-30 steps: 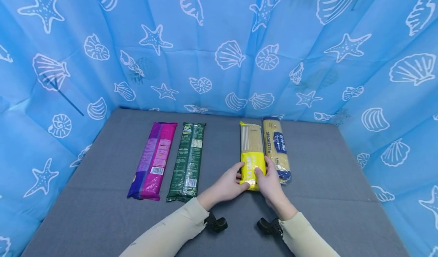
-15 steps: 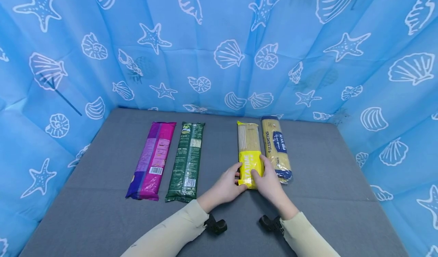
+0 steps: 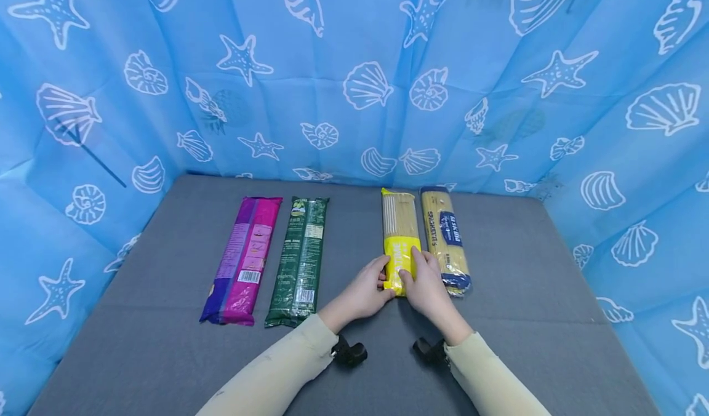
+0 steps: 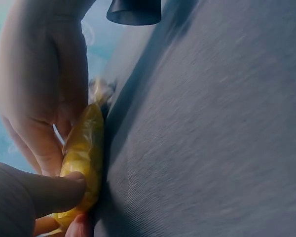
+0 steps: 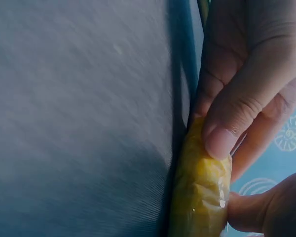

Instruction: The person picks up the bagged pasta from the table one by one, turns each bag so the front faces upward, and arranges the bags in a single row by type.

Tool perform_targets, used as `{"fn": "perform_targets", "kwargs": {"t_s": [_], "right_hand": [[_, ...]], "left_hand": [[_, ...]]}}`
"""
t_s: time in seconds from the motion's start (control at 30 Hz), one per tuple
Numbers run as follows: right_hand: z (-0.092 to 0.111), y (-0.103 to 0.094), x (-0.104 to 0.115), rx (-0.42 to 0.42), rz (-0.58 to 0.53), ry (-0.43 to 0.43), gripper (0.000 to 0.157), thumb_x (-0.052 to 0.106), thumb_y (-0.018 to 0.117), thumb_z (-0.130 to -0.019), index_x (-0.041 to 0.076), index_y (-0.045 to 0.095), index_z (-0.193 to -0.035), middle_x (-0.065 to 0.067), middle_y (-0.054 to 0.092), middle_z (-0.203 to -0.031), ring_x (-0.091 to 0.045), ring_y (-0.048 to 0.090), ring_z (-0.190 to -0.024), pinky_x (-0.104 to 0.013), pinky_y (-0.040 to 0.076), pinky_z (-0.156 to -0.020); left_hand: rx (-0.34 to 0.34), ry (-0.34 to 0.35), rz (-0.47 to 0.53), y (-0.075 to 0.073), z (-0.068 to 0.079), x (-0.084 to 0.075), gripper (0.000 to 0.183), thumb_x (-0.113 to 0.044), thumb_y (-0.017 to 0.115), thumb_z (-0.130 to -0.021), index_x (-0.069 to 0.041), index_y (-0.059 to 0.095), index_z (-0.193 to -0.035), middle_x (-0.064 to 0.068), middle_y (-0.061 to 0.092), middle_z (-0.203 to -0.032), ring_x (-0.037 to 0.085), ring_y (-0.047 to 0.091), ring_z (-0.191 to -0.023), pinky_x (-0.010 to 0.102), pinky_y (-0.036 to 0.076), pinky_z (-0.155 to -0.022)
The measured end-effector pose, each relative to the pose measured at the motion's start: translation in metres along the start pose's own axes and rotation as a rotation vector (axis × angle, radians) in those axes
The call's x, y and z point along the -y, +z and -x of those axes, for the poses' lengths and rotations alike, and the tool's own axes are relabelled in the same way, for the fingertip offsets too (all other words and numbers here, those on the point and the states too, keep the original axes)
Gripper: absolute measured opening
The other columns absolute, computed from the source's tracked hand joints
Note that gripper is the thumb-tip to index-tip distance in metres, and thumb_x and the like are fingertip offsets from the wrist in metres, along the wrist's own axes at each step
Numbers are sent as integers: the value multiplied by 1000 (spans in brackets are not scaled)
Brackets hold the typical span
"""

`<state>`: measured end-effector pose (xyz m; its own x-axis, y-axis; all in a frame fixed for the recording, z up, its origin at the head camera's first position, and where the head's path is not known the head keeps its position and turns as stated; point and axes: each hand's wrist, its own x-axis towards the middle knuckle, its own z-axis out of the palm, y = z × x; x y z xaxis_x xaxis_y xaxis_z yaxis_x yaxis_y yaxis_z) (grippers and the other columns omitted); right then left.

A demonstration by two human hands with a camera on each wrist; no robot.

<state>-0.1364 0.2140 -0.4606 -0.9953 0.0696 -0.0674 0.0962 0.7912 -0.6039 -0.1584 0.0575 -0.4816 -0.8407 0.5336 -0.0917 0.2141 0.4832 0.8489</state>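
Note:
A yellow pasta packet [image 3: 400, 253] with a see-through upper half lies between both hands in the head view. My left hand [image 3: 364, 290] grips its lower left edge, thumb at the near end. With the thumb on top and fingers along the right side, my right hand [image 3: 429, 287] holds the same packet. Both wrist views show the packet's crinkled yellow near end [image 4: 84, 163] pinched by thumbs and fingers, close over the grey cloth. Just right of it lies a spaghetti packet [image 3: 446, 237] with blue ends, the right hand's fingers near its lower left edge.
To the left, a green spaghetti packet [image 3: 299, 259] and a pink and purple packet [image 3: 244, 259] lie lengthwise on the grey cloth-covered table [image 3: 354, 379]. A blue curtain [image 3: 332, 96] with shells and starfish stands behind and along both sides.
The yellow packet has shifted slightly left and away from the person, both hands moving with it. The whole head view has drifted a little. The other packets stay in place.

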Motion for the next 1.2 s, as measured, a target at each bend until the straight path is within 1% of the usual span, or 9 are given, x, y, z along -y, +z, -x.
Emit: {"fn": "perform_targets", "kwargs": {"t_s": [0.07, 0.13, 0.23, 0.3, 0.37, 0.47, 0.73, 0.97, 1.2], "right_hand": [[-7, -1, 1, 5, 0, 3, 61, 16, 54, -99, -7, 26, -148, -33, 27, -143, -44, 34, -129, -57, 32, -105], [-13, -2, 1, 12, 2, 8, 62, 16, 54, -99, -7, 25, -149, -33, 27, -143, -44, 34, -130, -57, 31, -105], [-21, -4, 0, 18, 14, 9, 62, 18, 53, -100, -7, 25, -149, -33, 26, -144, -45, 34, -130, -57, 31, -106], [-25, -6, -1, 27, 18, 15, 62, 19, 53, -100, -6, 24, -149, -32, 25, -144, -44, 35, -130, -57, 31, -106], [-27, -6, -1, 32, 19, 22, 63, 20, 53, -100, -5, 24, -150, -32, 25, -145, -44, 34, -130, -57, 31, -106], [-27, -5, -2, 35, 12, 37, 63, 21, 53, -100, -3, 23, -151, -30, 24, -146, -43, 34, -131, -56, 31, -106], [-25, -3, -2, 18, -3, 38, 63, 21, 53, -100, -2, 24, -151, -30, 26, -145, -42, 36, -129, -56, 33, -104], [-25, -2, -2, 21, 3, 41, 63, 21, 53, -100, -3, 24, -151, -31, 26, -145, -43, 34, -131, -56, 31, -106], [-27, -2, -2, 21, 1, 52, 63, 21, 53, -100, -1, 23, -151, -29, 24, -146, -42, 34, -131, -56, 32, -106]], "left_hand": [[-11, -19, -6, -2, -6, 1, 71, -13, 71, -89, -3, 33, -148, 11, 48, -134, 14, 55, -100, 26, 50, -83], [-16, -47, 7, -4, -12, 2, 72, -15, 72, -89, -5, 34, -149, 8, 55, -118, 12, 56, -92, 26, 50, -78], [-22, -79, 45, -5, -20, 6, 73, -16, 73, -88, -9, 34, -150, 2, 56, -95, 9, 57, -80, 26, 50, -70], [-23, -90, 63, -6, -23, 8, 73, -17, 73, -89, -12, 33, -150, 1, 56, -90, 9, 58, -76, 25, 50, -66], [-26, -94, 76, -5, -25, 9, 73, -18, 72, -89, -14, 32, -151, 1, 57, -89, 9, 58, -75, 26, 50, -65], [-29, -100, 78, -4, -23, 10, 72, -18, 70, -91, -16, 32, -152, 1, 57, -93, 8, 58, -77, 26, 50, -67], [-38, -72, 75, -2, -20, 11, 70, -16, 68, -92, -13, 32, -151, 1, 56, -92, 8, 58, -78, 26, 50, -69], [-28, -82, 65, -1, -22, 16, 70, -16, 68, -92, -16, 32, -151, -1, 56, -93, 7, 57, -79, 25, 49, -69], [-31, -83, 70, -1, -24, 16, 70, -15, 68, -92, -16, 32, -152, -1, 56, -91, 7, 57, -77, 24, 49, -68]]}}
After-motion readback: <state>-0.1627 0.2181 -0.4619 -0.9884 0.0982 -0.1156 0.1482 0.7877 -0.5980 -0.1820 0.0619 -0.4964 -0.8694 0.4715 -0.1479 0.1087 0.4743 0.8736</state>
